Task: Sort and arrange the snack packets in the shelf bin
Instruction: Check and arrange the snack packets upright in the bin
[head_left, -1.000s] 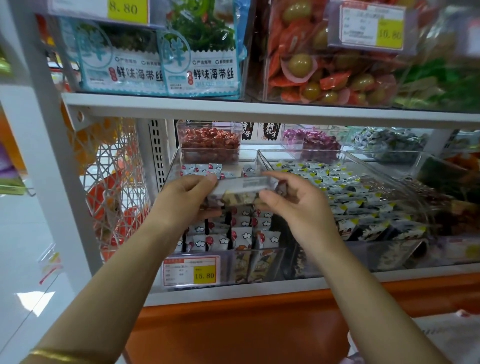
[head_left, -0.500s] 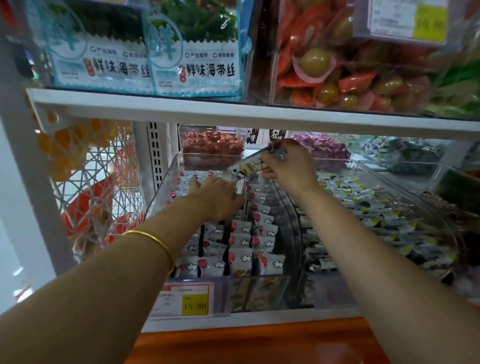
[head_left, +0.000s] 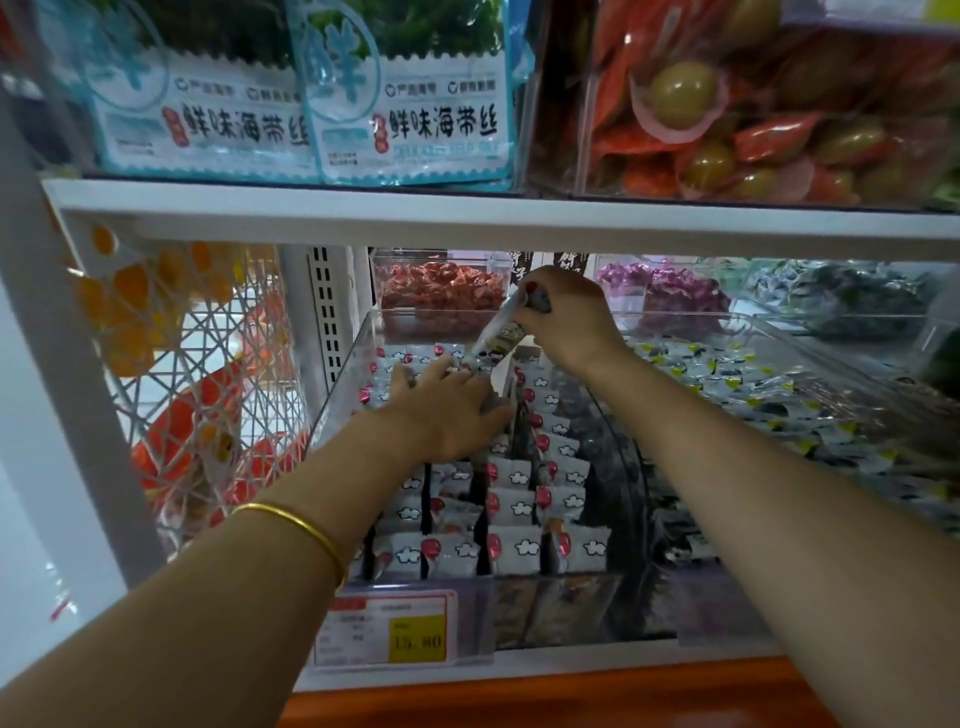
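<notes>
Head view. A: right hand (head_left: 566, 317) pinches one snack packet (head_left: 501, 332) over the back of the bin (head_left: 337, 384); left hand (head_left: 447, 405), fingers spread, lies flat on the packet rows (head_left: 514, 504).
B: Obstructions?
A: upper shelf (head_left: 467, 218) overhangs closely.

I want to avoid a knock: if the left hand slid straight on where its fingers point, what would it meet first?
The left hand would likely meet the rear packets first, then the clear back wall of the bin; depth is hard to judge.
</notes>
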